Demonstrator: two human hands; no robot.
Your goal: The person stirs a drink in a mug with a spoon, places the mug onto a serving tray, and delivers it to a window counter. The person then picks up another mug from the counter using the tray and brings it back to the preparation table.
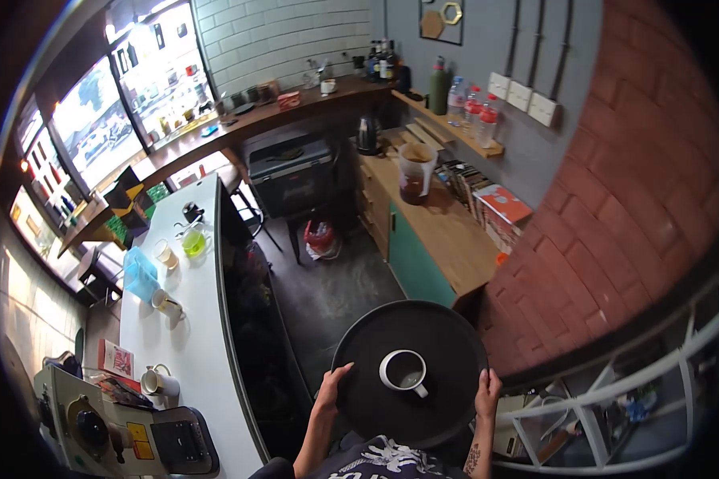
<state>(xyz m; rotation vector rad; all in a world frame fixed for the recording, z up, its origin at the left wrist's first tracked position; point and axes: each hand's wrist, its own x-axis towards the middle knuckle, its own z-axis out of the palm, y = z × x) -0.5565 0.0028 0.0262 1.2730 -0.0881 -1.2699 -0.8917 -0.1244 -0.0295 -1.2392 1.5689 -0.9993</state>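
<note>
A round black tray (367, 407) is held level in front of my body. My left hand (330, 386) grips its left rim, thumb on top. My right hand (488, 391) grips the right rim the same way; the fingers under the tray are hidden on both sides. Near the tray's middle stands a white mug (403, 373), upright, its handle pointing toward me and slightly right. Its inside looks dark with a small light spot; I cannot tell what is in it.
A white counter (196, 335) on the left bears mugs, a blue pitcher (140, 275) and a grinder-like machine (96, 423). Ahead, a wooden cabinet (447, 247) carries a large measuring jug (415, 172) and books. A red bag (319, 238) lies on the floor; a white rack (591, 423) stands right.
</note>
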